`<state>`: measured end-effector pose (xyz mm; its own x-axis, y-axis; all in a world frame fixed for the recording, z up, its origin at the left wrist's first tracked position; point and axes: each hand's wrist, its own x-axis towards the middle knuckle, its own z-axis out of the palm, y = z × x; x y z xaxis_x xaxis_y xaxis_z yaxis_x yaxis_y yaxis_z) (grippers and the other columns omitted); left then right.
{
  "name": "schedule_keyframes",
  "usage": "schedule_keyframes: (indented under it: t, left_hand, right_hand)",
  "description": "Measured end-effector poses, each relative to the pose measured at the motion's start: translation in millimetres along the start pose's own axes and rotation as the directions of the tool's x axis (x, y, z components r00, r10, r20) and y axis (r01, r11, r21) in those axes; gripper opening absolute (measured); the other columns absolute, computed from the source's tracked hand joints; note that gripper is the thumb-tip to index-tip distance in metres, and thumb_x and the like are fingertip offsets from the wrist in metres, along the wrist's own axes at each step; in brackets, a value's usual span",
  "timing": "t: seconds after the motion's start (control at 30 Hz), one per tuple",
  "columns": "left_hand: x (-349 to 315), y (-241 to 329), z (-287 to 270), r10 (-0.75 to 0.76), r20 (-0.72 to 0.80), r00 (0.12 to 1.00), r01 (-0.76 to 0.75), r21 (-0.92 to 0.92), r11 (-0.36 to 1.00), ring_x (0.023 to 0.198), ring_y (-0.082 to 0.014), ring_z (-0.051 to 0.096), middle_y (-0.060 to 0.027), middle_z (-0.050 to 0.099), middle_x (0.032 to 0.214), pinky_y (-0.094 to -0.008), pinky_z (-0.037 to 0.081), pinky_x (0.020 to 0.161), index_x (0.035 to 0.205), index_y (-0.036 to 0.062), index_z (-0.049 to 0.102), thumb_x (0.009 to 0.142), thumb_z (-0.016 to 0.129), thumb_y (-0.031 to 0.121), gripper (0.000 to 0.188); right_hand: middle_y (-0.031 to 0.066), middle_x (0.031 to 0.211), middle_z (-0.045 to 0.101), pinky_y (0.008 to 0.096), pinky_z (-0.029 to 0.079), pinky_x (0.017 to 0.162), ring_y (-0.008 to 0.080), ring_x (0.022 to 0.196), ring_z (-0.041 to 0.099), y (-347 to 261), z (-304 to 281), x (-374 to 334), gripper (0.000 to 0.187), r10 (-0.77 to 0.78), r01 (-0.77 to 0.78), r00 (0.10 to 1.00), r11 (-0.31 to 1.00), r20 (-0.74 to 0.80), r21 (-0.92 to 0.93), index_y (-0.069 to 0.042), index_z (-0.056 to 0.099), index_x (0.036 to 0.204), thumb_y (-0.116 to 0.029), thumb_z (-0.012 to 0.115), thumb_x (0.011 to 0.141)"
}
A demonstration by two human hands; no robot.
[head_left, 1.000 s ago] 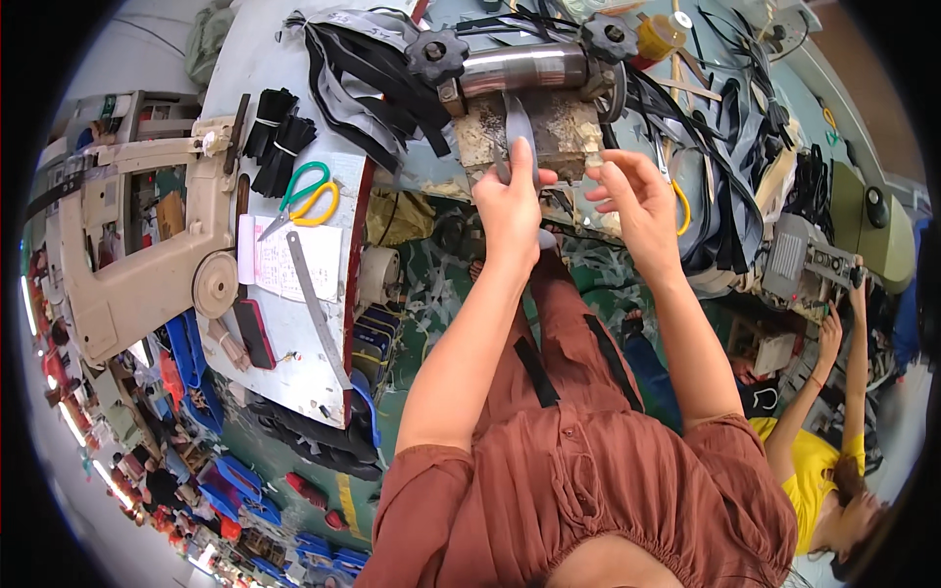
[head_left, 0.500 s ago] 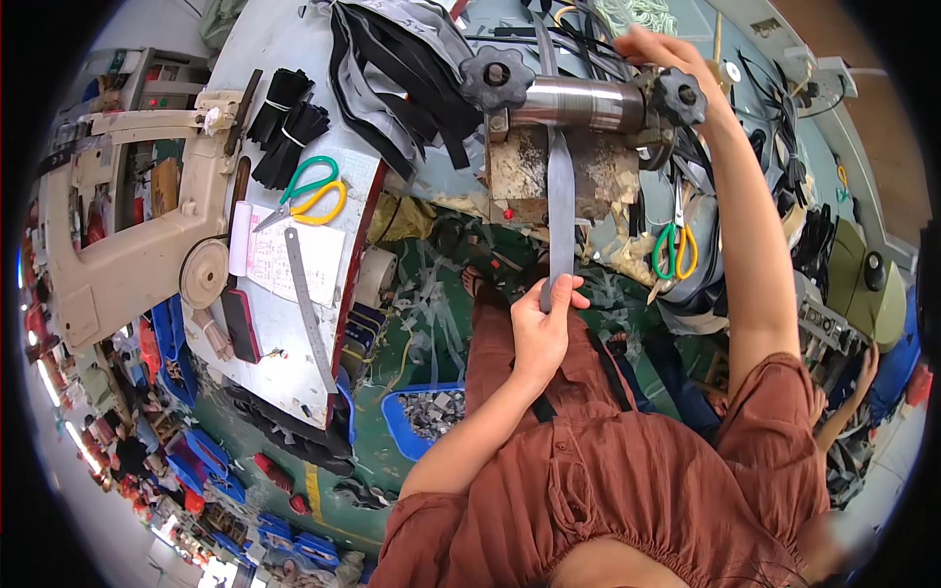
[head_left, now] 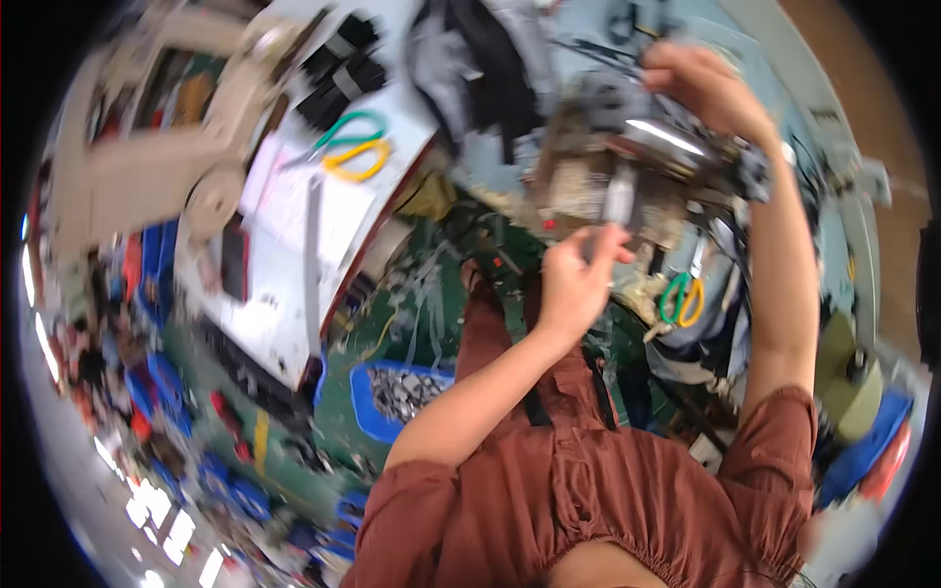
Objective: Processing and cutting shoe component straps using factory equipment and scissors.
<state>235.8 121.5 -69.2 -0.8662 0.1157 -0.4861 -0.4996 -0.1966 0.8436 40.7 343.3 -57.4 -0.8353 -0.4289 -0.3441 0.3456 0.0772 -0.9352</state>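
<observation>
My left hand is closed on the near end of a grey strip, just in front of the roller machine. The strip runs up from my fingers to the shiny metal roller, which sits on a worn block and has a dark knob at its right end. Beyond the roller, my right hand is raised over the table with fingers bent. Motion smears those fingers, so whether they hold anything is unclear. Black and grey strips lie in a heap left of the machine.
Green-and-yellow scissors hang right of the block. On the left table lie another pair of scissors, a metal ruler, paper, a phone and black bundles. A blue bin of grey scraps stands on the floor.
The view has shifted and blurred. My left hand has moved up toward the roller, leaving a shorter length of grey strip showing. My right hand stays beyond the roller.
</observation>
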Motion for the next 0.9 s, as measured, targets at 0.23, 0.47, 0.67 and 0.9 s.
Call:
schedule_keyframes:
  t: [0.23, 0.47, 0.67, 0.9]
  left_hand:
    - [-3, 2, -26, 0.129, 0.162, 0.978, -0.142, 0.072, 0.987, 0.052, -0.0127, 0.056, -0.0084, 0.062, 0.061, -0.0304, 0.041, 0.048, 0.083, 0.0007, 0.063, 0.09, 0.055, 0.028, 0.029]
    - [-37, 9, -74, 0.241, 0.47, 0.849, -0.173, -0.183, 0.968, 0.058, -0.0203, 0.061, -0.0111, 0.061, 0.062, -0.0323, 0.045, 0.057, 0.088, -0.0009, 0.058, 0.085, 0.044, 0.013, 0.02]
    - [-60, 8, -92, 0.26, 0.67, 0.696, -0.15, -0.218, 0.964, 0.064, -0.0269, 0.061, -0.0145, 0.062, 0.068, -0.0362, 0.046, 0.062, 0.085, -0.0022, 0.057, 0.079, 0.044, 0.008, 0.017]
    - [-77, 12, -120, 0.263, 0.484, 0.835, -0.273, -0.051, 0.961, 0.078, -0.0372, 0.058, -0.021, 0.058, 0.084, -0.0431, 0.043, 0.068, 0.09, -0.0024, 0.055, 0.08, 0.056, 0.014, 0.019]
  right_hand:
    - [0.0087, 0.095, 0.061, 0.033, 0.042, 0.083, 0.0206, 0.09, 0.056, 25, -111, -121, 0.036, -0.135, -0.229, 0.865, 0.751, -0.484, -0.619, 0.0, 0.059, 0.113, -0.024, 0.059, 0.087]
    - [0.0097, 0.095, 0.062, 0.0248, 0.044, 0.077, 0.0133, 0.085, 0.056, 27, 75, -191, 0.027, -0.286, -0.359, 0.677, 0.677, -0.678, -0.643, 0.005, 0.06, 0.105, -0.018, 0.054, 0.092]
    - [0.013, 0.102, 0.061, 0.0321, 0.042, 0.087, 0.0196, 0.099, 0.054, 22, 277, -174, 0.019, -0.087, -0.068, 0.822, 0.966, -0.563, -0.249, 0.003, 0.062, 0.101, -0.008, 0.049, 0.09]
    - [0.0164, 0.105, 0.061, 0.0362, 0.041, 0.093, 0.0242, 0.105, 0.054, 23, 307, -166, 0.012, -0.091, -0.014, 0.81, 0.984, -0.579, -0.175, 0.002, 0.061, 0.093, -0.004, 0.051, 0.09]
